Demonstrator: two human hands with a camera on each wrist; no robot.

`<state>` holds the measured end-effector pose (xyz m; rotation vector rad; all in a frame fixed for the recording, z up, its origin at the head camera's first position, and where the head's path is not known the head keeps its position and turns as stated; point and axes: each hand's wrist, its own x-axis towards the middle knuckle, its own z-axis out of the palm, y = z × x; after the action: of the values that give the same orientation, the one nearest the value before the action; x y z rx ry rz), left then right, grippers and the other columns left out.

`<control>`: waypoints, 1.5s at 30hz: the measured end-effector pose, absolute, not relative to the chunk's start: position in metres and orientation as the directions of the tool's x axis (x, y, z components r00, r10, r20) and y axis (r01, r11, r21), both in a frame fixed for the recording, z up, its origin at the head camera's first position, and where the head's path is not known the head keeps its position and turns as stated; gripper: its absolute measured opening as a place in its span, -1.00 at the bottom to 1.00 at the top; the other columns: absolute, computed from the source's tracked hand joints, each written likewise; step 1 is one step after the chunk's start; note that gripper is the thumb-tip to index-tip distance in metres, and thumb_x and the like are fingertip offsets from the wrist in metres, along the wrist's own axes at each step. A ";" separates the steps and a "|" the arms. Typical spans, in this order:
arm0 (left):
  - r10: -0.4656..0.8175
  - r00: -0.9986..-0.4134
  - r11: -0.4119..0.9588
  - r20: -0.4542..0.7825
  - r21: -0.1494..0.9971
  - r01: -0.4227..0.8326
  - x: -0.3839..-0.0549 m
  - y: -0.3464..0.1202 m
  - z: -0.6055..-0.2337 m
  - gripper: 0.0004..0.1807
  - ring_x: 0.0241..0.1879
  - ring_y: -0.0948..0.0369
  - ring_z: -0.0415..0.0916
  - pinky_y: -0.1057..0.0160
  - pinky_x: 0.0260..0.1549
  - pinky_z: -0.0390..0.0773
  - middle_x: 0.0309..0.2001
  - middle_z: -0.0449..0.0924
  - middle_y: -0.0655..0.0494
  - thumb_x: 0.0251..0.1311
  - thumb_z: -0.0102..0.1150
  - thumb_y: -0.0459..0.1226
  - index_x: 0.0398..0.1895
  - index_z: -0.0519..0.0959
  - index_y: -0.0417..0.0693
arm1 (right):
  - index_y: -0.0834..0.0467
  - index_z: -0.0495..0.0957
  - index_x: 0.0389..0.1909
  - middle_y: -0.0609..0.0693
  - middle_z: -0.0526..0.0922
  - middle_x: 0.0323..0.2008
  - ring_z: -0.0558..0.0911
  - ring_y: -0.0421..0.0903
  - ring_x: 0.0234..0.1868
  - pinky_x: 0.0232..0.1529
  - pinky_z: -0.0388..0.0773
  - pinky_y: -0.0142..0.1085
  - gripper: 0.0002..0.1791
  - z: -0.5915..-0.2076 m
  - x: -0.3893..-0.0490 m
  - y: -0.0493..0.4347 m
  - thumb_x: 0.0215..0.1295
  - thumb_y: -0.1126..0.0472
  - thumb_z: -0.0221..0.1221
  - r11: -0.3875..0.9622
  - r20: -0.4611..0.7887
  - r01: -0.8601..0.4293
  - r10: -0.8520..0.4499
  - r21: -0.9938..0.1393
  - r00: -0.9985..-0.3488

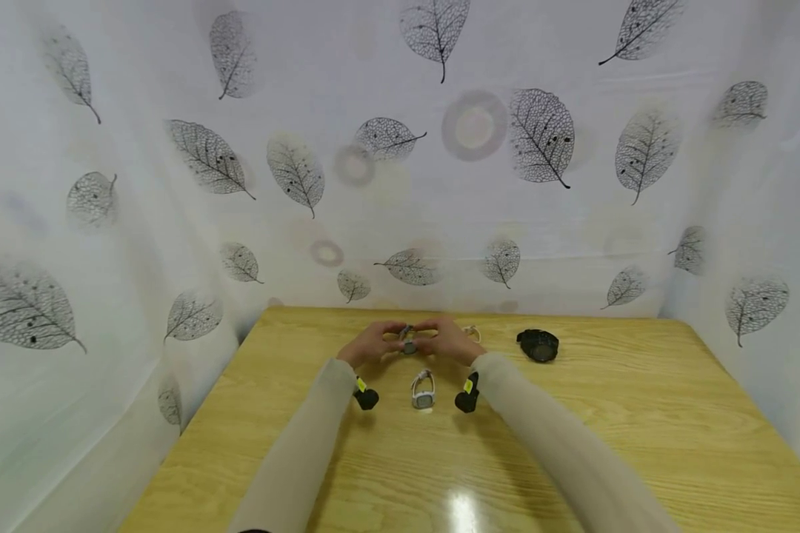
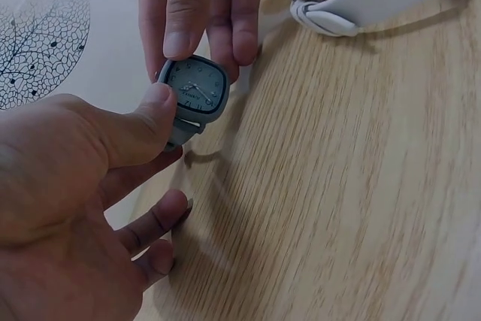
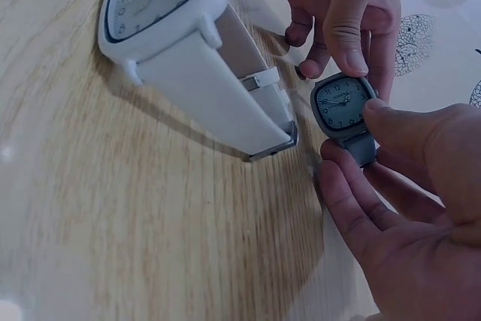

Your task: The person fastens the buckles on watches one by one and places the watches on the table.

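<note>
A grey wristwatch with a rounded square dial is between my two hands near the table's far edge. My left hand pinches its case from one side, the thumb on the dial's rim. From the other side my right hand pinches the same case, its thumb by the dial's edge in the right wrist view. Part of the grey strap shows below the case; the rest is hidden by fingers. Closer to me, a white wristwatch rests on the table, its strap looped.
The wooden table ends at a leaf-patterned curtain behind and at both sides. A black wristwatch lies right of my right hand. Just behind that hand, a cream-coloured watch is partly hidden. Black cameras hang at both wrists.
</note>
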<state>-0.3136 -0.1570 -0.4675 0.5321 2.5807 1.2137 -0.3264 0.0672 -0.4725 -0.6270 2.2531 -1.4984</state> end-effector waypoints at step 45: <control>0.430 -0.895 0.579 -0.118 0.796 0.174 -0.326 -0.166 -0.477 -0.43 0.44 -0.10 0.29 -0.15 0.46 0.19 0.39 0.45 -0.11 0.39 0.29 -0.25 0.42 0.45 -0.18 | 0.43 0.40 0.37 0.35 0.43 0.37 0.75 0.04 -0.09 -0.08 0.73 -0.18 -0.49 -0.479 -0.335 0.060 0.49 0.32 0.20 0.328 -0.110 -0.086 -0.537 -0.941 -0.836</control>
<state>-0.3256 -0.1665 -0.4766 0.4949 2.5149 1.2202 -0.3346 0.0603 -0.4795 -0.5506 2.1954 -1.5178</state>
